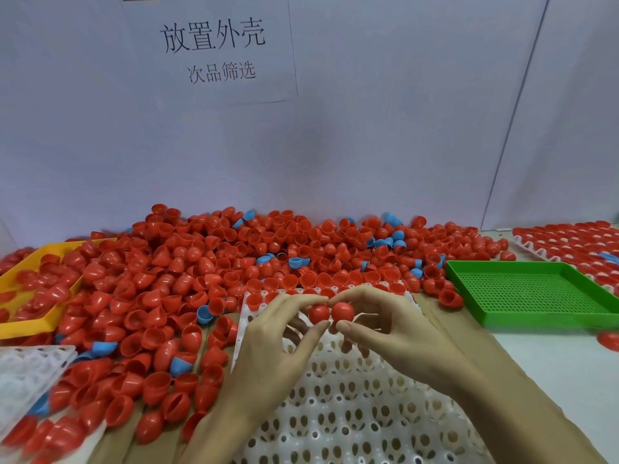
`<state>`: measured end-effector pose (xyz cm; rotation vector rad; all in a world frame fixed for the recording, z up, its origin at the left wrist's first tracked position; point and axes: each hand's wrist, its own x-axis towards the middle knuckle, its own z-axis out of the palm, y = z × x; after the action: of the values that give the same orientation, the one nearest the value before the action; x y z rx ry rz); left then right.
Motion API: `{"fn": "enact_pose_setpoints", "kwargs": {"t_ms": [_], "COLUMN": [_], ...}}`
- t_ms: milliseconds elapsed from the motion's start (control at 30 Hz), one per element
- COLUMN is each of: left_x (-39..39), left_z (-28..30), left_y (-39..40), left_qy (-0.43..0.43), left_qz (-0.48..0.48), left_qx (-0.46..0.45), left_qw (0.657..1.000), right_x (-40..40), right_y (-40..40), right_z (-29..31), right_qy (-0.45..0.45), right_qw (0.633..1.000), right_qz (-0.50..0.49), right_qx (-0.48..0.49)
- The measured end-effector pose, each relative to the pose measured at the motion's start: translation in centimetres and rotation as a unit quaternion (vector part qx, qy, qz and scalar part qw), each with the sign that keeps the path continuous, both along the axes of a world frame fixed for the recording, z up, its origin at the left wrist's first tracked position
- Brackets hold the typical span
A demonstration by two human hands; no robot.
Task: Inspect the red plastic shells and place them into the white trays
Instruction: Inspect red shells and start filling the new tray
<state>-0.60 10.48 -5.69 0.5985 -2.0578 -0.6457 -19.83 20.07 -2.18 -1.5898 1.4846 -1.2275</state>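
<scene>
White tray (pixel 351 413) cut off at bottom edge; hands (pixel 278 343) cover part.

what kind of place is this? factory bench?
Likely a factory sorting or inspection bench: a big heap of red shells with some blue ones, white trays with rows of sockets, and a printed Chinese sign on the wall. Both hands, left and right, each hold a shell.

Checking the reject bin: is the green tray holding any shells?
No, the green tray shows only its bare perforated floor.

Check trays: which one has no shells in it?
The green tray, right of the hands: its perforated floor is bare. The yellow tray and white trays hold red shells.
</scene>
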Motion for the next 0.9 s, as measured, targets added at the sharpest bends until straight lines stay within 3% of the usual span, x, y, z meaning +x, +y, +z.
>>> {"fn": "enact_pose_setpoints", "kwargs": {"t_ms": [167,300,633,733,900], "left_x": [0.2,0.1,0.1,0.0,0.2], "left_z": [0.2,0.1,0.9,0.7,0.8], "left_y": [0.0,0.2,0.7,0.6,0.4], "left_qy": [-0.010,-0.013,0.031,0.040,0.026], "left_qz": [-0.001,-0.024,-0.079,-0.068,-0.053], "left_qx": [0.000,0.066,0.133,0.170,0.157], "left_qw": [1.000,0.997,0.987,0.982,0.986], "right_x": [-0.1,0.2,0.7,0.9,1.0], "right_y": [-0.1,-0.1,-0.2,-0.1,0.0], "right_z": [-0.2,0.0,-0.3,-0.2,0.1], "right_qy": [0.007,-0.028,-0.059,-0.088,-0.130], "right_qw": [1.000,0.999,0.996,0.995,0.991], "right_qz": [-0.005,-0.021,-0.006,0.005,0.018], "right_qx": [0.002,0.018,0.068,0.051,0.020]}}
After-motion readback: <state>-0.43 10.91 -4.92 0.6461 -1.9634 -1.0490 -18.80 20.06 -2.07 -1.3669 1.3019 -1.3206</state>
